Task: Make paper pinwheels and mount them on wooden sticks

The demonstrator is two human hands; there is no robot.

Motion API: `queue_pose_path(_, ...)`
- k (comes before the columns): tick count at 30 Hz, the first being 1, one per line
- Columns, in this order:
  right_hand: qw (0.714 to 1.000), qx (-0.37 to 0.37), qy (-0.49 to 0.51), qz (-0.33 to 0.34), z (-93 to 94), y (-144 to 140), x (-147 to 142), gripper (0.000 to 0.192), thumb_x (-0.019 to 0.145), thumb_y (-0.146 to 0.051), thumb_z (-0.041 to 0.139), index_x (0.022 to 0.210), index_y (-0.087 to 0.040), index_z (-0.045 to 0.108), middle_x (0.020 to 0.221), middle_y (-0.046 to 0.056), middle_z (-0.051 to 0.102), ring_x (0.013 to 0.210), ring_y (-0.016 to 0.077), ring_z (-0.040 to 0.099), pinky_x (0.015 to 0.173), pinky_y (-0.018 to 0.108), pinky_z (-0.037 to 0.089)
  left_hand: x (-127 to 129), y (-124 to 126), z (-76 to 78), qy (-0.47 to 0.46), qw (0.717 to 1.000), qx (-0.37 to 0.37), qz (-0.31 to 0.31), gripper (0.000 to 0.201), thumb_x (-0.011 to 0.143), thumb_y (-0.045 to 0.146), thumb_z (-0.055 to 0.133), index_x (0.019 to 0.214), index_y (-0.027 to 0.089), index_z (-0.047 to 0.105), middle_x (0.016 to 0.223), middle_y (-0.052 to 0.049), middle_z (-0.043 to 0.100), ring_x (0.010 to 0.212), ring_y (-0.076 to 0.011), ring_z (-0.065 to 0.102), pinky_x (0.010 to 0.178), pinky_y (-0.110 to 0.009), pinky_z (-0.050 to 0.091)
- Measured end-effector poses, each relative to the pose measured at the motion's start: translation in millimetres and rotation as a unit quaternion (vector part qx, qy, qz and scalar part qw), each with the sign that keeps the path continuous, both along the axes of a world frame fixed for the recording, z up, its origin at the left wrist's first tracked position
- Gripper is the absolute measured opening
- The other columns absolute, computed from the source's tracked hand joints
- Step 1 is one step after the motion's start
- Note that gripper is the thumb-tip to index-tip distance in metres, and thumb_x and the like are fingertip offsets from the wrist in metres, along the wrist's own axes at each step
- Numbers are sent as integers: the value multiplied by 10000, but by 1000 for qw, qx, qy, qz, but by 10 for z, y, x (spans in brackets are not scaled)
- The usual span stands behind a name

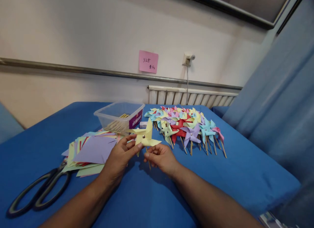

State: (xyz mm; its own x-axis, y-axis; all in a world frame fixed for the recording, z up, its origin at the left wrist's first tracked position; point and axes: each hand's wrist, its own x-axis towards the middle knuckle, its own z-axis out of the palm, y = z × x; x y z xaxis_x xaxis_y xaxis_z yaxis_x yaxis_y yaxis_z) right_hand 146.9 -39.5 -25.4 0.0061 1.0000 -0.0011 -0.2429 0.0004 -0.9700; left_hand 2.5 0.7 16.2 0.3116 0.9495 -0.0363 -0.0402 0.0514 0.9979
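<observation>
A yellow paper pinwheel [148,141] with a dark pin at its centre is held up over the blue table. My left hand [124,152] is closed on its paper blades, thumb in front and fingers behind. Below the blades, my right hand [160,157] pinches the thin wooden stick [149,164]. To the left lies a stack of coloured paper sheets [95,149], a purple one on top. Black-handled scissors [46,185] rest beside it, their blades hidden under the paper.
A clear plastic box [117,108] holding wooden sticks [119,125] stands behind the paper. Many finished pinwheels [191,134] lie in a pile at the back right. A small box [143,124] sits between them. A blue curtain [274,100] hangs at the right.
</observation>
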Motion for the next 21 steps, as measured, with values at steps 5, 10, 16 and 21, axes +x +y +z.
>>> queue_pose_path(5,989,39,-52,-135,46,-268,426,315,659,-453,734,715,-179,589,610,-13,648,414,66,439,425,206,312,-15,35,-27,20,999,-20,-31,523,765,435,674,1185,162,525,1095,-128,686,1011,-235,646,801,-318,510)
queue_pose_path(10,928,34,-162,-335,-93,-679,1181,310,681,-464,707,717,-160,661,595,-8,611,490,100,451,490,235,342,-2,39,-69,54,997,-29,-52,491,743,444,690,1135,173,571,1075,-128,701,977,-232,663,822,-326,512)
queue_pose_path(16,806,-34,-320,-497,-224,-969,1935,449,670,-550,648,789,-124,721,599,37,638,514,155,498,515,275,370,50,31,-83,77,995,-38,-58,485,643,427,767,1033,172,631,956,-114,735,834,-223,689,794,-335,527)
queue_pose_path(21,755,-38,-364,-544,-278,-985,2127,524,715,-590,574,856,-109,728,682,96,697,557,190,559,555,299,410,57,58,-77,89,993,-40,-64,482,612,438,779,989,169,645,950,-115,732,821,-230,689,783,-342,532)
